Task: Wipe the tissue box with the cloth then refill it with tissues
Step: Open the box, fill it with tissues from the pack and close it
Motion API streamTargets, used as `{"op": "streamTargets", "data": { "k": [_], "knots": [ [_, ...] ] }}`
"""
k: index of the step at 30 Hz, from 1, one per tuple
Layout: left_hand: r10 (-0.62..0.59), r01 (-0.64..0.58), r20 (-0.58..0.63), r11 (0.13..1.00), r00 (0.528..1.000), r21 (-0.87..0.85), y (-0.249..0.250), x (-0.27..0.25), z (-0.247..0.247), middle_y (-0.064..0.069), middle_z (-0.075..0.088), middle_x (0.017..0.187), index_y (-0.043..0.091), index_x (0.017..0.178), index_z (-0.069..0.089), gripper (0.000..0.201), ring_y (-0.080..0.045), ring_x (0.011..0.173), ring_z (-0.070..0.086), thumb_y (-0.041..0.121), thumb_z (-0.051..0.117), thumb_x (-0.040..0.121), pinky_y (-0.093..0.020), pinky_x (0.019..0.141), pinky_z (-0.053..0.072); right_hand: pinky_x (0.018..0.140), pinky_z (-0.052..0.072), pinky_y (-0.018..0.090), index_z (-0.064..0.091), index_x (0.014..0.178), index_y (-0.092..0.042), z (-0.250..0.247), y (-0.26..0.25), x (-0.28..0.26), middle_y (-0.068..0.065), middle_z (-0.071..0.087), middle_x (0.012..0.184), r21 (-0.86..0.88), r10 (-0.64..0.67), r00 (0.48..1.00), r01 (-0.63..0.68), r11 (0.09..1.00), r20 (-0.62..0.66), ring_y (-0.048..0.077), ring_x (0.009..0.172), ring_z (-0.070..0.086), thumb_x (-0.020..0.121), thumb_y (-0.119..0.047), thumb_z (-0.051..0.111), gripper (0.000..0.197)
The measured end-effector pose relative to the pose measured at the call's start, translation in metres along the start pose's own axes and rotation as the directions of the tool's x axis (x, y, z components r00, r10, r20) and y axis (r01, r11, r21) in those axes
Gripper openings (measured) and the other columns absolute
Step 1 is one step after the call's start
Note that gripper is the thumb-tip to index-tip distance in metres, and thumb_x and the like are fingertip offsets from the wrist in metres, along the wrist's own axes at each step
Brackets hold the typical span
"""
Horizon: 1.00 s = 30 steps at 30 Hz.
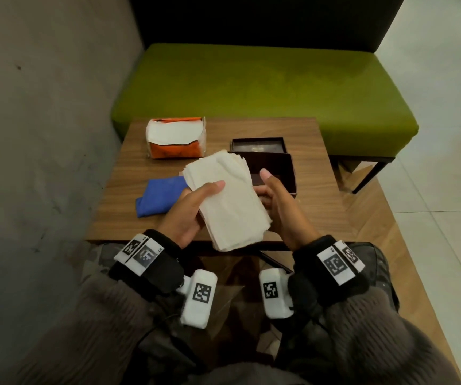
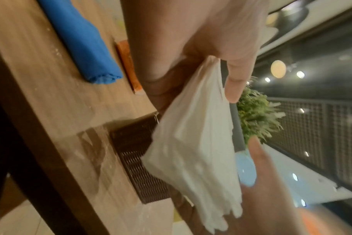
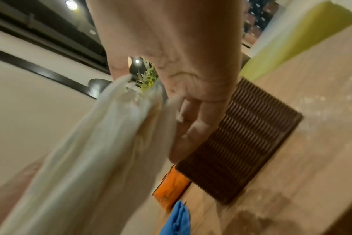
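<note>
Both hands hold a thick stack of white tissues [image 1: 229, 201] above the wooden table [image 1: 323, 215]. My left hand [image 1: 201, 204] grips its left edge, thumb on top. My right hand [image 1: 268, 195] holds the right edge with fingers underneath and thumb raised. Just behind the stack, the dark brown tissue box [image 1: 279, 170] stands open, its lid [image 1: 257, 145] lying further back. A blue cloth [image 1: 159, 195] lies folded on the table to the left. The left wrist view shows the tissues [image 2: 191, 151] over the box [image 2: 135, 159]; the right wrist view shows them [image 3: 90, 159] beside the box [image 3: 241, 143].
An opened orange tissue pack [image 1: 176, 137] sits at the table's back left. A green bench [image 1: 251, 84] stands behind the table, a grey wall [image 1: 43, 134] runs along the left, and tiled floor [image 1: 445, 162] lies to the right.
</note>
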<state>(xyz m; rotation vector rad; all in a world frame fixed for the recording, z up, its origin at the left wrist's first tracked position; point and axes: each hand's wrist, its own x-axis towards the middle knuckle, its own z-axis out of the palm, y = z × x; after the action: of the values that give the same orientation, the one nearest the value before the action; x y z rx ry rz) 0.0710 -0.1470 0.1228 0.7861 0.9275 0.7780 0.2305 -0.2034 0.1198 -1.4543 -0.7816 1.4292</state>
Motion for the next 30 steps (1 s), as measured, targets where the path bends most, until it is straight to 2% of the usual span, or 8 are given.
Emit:
{"op": "streamTargets", "data": {
  "k": [5, 7, 9, 14, 20, 24, 27, 30],
  "knots": [
    [0.095, -0.046, -0.12, 0.932, 0.988, 0.358, -0.012, -0.001, 0.022, 0.002, 0.065, 0.103, 0.024, 0.115, 0.051, 0.028, -0.009, 0.086, 0.062, 0.033, 0.058, 0.089, -0.024, 0.07, 0.05, 0.104, 0.047, 0.039, 0.053, 0.131, -0.025, 0.026, 0.005, 0.005, 0.003, 0.063, 0.128, -0.248, 0.012, 0.998, 0.002, 0.969, 0.056, 0.017, 0.111, 0.063, 0.095, -0.061, 0.039, 0.053],
    [0.113, -0.036, -0.166, 0.912, 0.98, 0.408, -0.01, 0.0, 0.022, 0.005, 0.061, 0.098, 0.026, 0.111, 0.047, 0.028, -0.005, 0.081, 0.058, 0.036, 0.059, 0.088, -0.023, 0.066, 0.047, 0.1, 0.05, 0.037, 0.047, 0.138, -0.025, 0.025, 0.006, 0.003, 0.001, 0.063, 0.128, -0.201, 0.0, 0.999, 0.009, 0.979, 0.046, 0.015, 0.111, 0.063, 0.095, -0.059, 0.041, 0.055],
    [0.079, -0.014, -0.184, 0.944, 0.98, 0.331, -0.005, 0.004, 0.016, -0.002, 0.063, 0.11, 0.021, 0.12, 0.049, 0.037, -0.014, 0.09, 0.062, 0.033, 0.061, 0.087, -0.033, 0.077, 0.053, 0.089, 0.054, 0.033, 0.044, 0.137, -0.025, 0.013, 0.004, 0.001, 0.0, 0.063, 0.126, -0.174, 0.019, 0.998, -0.007, 0.985, 0.066, 0.014, 0.107, 0.065, 0.093, -0.052, 0.051, 0.052],
    [0.047, -0.031, -0.098, 0.986, 0.994, 0.162, 0.006, 0.01, 0.008, -0.004, 0.063, 0.12, 0.02, 0.131, 0.046, 0.043, -0.019, 0.106, 0.062, 0.022, 0.058, 0.09, -0.04, 0.088, 0.052, 0.086, 0.058, 0.042, 0.044, 0.132, -0.016, -0.02, 0.001, 0.004, 0.011, 0.069, 0.116, -0.2, 0.086, 0.992, -0.065, 0.978, 0.096, 0.024, 0.103, 0.069, 0.082, -0.011, 0.075, 0.059],
    [0.061, -0.052, -0.023, 0.957, 0.998, 0.284, 0.03, 0.036, 0.009, 0.002, 0.065, 0.104, 0.021, 0.102, 0.059, 0.016, -0.012, 0.097, 0.062, 0.031, 0.059, 0.089, -0.031, 0.081, 0.051, 0.072, 0.053, 0.035, 0.054, 0.12, -0.021, -0.052, -0.033, 0.024, 0.008, 0.067, 0.111, -0.351, -0.102, 0.993, 0.074, 0.933, -0.061, 0.023, 0.098, 0.066, 0.075, -0.014, 0.082, 0.053],
    [0.095, -0.088, 0.005, 0.9, 0.995, 0.427, 0.043, 0.06, 0.017, 0.001, 0.066, 0.095, 0.019, 0.09, 0.062, 0.009, -0.011, 0.087, 0.061, 0.027, 0.059, 0.09, -0.022, 0.075, 0.048, 0.076, 0.053, 0.029, 0.051, 0.122, -0.023, -0.066, -0.055, 0.041, 0.004, 0.061, 0.107, -0.298, -0.175, 0.977, 0.132, 0.946, -0.124, 0.02, 0.098, 0.062, 0.077, -0.008, 0.079, 0.055],
    [0.04, -0.059, 0.054, 0.9, 0.998, 0.433, 0.045, 0.075, 0.02, -0.001, 0.069, 0.101, 0.016, 0.097, 0.066, 0.017, -0.012, 0.089, 0.064, 0.029, 0.057, 0.091, -0.027, 0.084, 0.049, 0.092, 0.055, 0.043, 0.05, 0.122, -0.027, -0.069, -0.058, 0.051, 0.01, 0.059, 0.118, -0.258, -0.174, 0.98, 0.144, 0.955, -0.1, 0.028, 0.109, 0.062, 0.08, -0.004, 0.075, 0.054],
    [0.038, -0.074, 0.088, 0.892, 0.995, 0.446, 0.045, 0.085, 0.022, 0.003, 0.07, 0.096, 0.017, 0.099, 0.065, 0.015, -0.005, 0.08, 0.066, 0.025, 0.054, 0.092, -0.018, 0.072, 0.051, 0.092, 0.055, 0.049, 0.052, 0.122, -0.032, -0.073, -0.053, 0.059, 0.017, 0.057, 0.127, -0.193, -0.185, 0.98, 0.168, 0.967, -0.074, 0.035, 0.112, 0.062, 0.083, 0.001, 0.07, 0.054]
  ]
}}
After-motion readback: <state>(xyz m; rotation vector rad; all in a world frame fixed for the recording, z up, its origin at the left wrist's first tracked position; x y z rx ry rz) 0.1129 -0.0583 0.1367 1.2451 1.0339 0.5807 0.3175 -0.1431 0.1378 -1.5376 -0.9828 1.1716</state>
